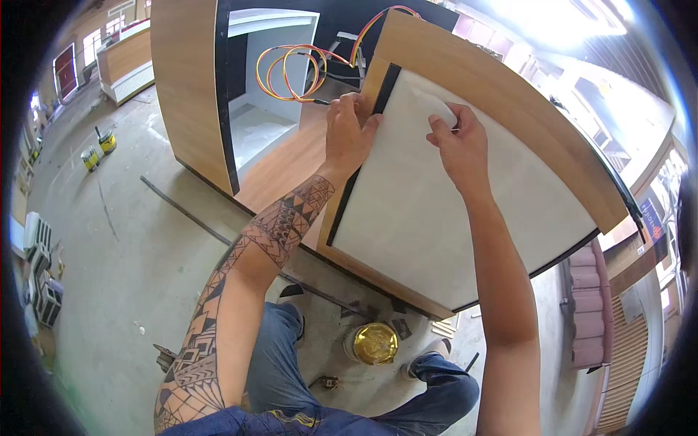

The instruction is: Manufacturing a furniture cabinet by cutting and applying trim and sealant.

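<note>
A large wood-faced panel [414,40] with a pale inset face [414,218] and black edging stands in front of me. My left hand [349,134] is at its left edge, with curled fingers at the wood and the thumb across the black strip [384,94]. Near the upper part of the pale face, my right hand [459,142] pinches a small white curved piece [445,112]. Its fingers partly cover that piece, and its kind is unclear. A loose coil of red and yellow wires [291,73] hangs just beyond my left hand.
An open wood-sided cabinet [189,87] stands to the left. A long dark bar [189,211] lies on the floor. Between my feet sits a round tin with a gold lid [376,343]. Yellow cans [107,140] stand farther left; pinkish roof tiles [586,305] are at the right.
</note>
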The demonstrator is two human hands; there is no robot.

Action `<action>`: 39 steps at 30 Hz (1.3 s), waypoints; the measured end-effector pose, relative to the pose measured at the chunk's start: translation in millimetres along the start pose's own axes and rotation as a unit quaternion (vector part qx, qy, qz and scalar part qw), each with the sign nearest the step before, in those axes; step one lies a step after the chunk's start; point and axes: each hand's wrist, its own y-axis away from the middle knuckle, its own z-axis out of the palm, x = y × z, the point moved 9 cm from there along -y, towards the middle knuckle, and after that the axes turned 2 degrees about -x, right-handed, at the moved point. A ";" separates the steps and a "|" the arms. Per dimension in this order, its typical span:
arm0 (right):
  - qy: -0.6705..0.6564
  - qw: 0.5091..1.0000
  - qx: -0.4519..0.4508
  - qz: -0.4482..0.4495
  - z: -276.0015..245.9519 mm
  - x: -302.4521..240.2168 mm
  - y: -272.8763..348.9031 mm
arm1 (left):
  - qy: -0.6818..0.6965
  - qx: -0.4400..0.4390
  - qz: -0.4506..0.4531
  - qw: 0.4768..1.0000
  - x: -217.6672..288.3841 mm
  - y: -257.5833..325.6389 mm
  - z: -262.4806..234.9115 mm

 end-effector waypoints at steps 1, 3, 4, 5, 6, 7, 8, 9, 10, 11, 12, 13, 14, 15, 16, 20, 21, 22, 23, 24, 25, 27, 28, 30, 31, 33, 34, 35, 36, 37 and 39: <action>0.001 1.000 0.000 -0.002 0.0 -0.8 -3.8 | -0.019 0.010 0.015 1.000 1.4 -2.2 0.3; 0.003 1.000 -0.001 -0.002 -0.1 -2.5 -5.9 | -0.036 0.020 0.028 0.999 0.7 -3.4 0.7; 0.011 1.000 -0.001 0.005 0.3 -2.5 -4.7 | -0.048 0.014 0.033 0.998 -0.3 -2.5 1.7; 0.019 1.000 0.000 0.012 0.9 -2.7 -3.6 | -0.061 0.008 0.039 0.997 -1.0 -2.0 2.3; 0.020 1.000 0.000 0.011 1.1 -4.8 -3.6 | -0.060 0.009 0.039 0.997 -1.5 -2.7 1.6; 0.015 1.000 0.003 0.006 1.6 -7.6 -3.9 | -0.051 0.009 0.037 0.998 -2.8 -3.5 0.8; 0.009 1.000 0.006 0.001 2.0 -10.2 -4.5 | -0.042 0.009 0.035 0.998 -4.0 -3.8 0.0; 0.011 1.000 0.007 -0.001 1.2 -10.4 -7.1 | -0.041 0.010 0.036 0.998 -0.9 -4.7 -0.2; 0.023 1.000 0.010 -0.002 0.9 -10.5 -10.1 | -0.034 0.006 0.023 0.999 -0.5 -5.6 0.5; 0.034 0.999 0.013 -0.003 0.1 -10.3 -12.7 | -0.027 0.001 0.009 1.000 -0.3 -6.1 1.2; 0.035 0.999 0.013 -0.003 0.6 -11.2 -14.0 | -0.026 0.001 0.010 1.000 1.0 -5.6 1.4; 0.028 1.000 0.011 -0.005 1.8 -12.0 -15.1 | -0.027 0.001 0.007 1.000 1.7 -4.9 2.0; 0.021 1.000 0.010 -0.006 2.6 -12.4 -15.8 | -0.028 0.000 0.004 1.000 2.1 -4.5 2.7; 0.020 1.000 0.010 -0.007 4.6 -14.6 -16.2 | -0.029 0.001 0.004 1.000 0.4 -4.9 1.7; 0.028 1.000 0.011 -0.002 5.9 -15.8 -16.6 | -0.020 -0.008 -0.006 1.000 -3.3 -5.0 2.8; 0.045 0.999 0.014 0.006 9.5 -22.0 -15.9 | -0.029 -0.022 -0.014 0.999 -7.4 -6.5 2.1; 0.047 0.999 0.015 0.007 9.1 -20.9 -17.1 | -0.028 -0.023 -0.014 0.999 -7.4 -6.5 3.2; 0.057 0.998 0.025 -0.013 7.1 -23.9 -19.0 | -0.017 -0.024 -0.012 0.999 -6.9 -6.5 4.2; 0.068 0.997 0.035 -0.034 5.0 -27.1 -20.7 | -0.006 -0.026 -0.010 1.000 -6.4 -6.6 5.3; 0.068 0.997 0.035 -0.033 4.1 -29.2 -21.9 | -0.006 -0.027 -0.010 1.000 -5.7 -6.4 4.9; 0.086 0.994 0.032 -0.060 3.0 -36.8 -23.4 | -0.001 -0.031 -0.012 0.999 -5.1 -5.9 5.3; 0.104 0.990 0.029 -0.088 2.1 -47.3 -27.9 | 0.003 -0.035 -0.014 0.999 -4.9 -5.6 5.8; 0.139 0.983 0.036 -0.118 2.2 -56.4 -30.5 | -0.013 -0.025 -0.002 1.000 -3.3 -5.6 4.1; 0.172 0.973 0.043 -0.149 2.3 -68.6 -35.0 | -0.031 -0.016 0.011 0.999 -2.2 -6.0 2.9; 0.188 0.969 0.040 -0.153 3.5 -72.7 -37.2 | -0.025 -0.024 -0.003 0.999 -5.5 -6.3 4.3; 0.205 0.965 0.037 -0.157 4.5 -76.1 -40.3 | -0.018 -0.031 -0.016 0.999 -9.2 -6.5 6.1; 0.205 0.967 0.033 -0.146 4.0 -74.0 -42.4 | -0.017 -0.033 -0.009 0.999 -8.4 -6.3 6.8; 0.205 0.969 0.030 -0.135 3.5 -71.6 -43.7 | -0.016 -0.034 -0.002 0.999 -7.6 -6.1 7.4; 0.206 0.969 0.031 -0.135 2.1 -70.1 -43.9 | -0.015 -0.034 -0.001 0.999 -6.7 -6.1 7.6; 0.189 0.975 0.024 -0.112 1.5 -63.5 -44.2 | -0.009 -0.036 -0.009 0.999 -7.6 -5.6 8.1; 0.172 0.981 0.017 -0.090 2.5 -53.4 -42.2 | -0.004 -0.037 -0.017 0.999 -9.9 -5.1 8.7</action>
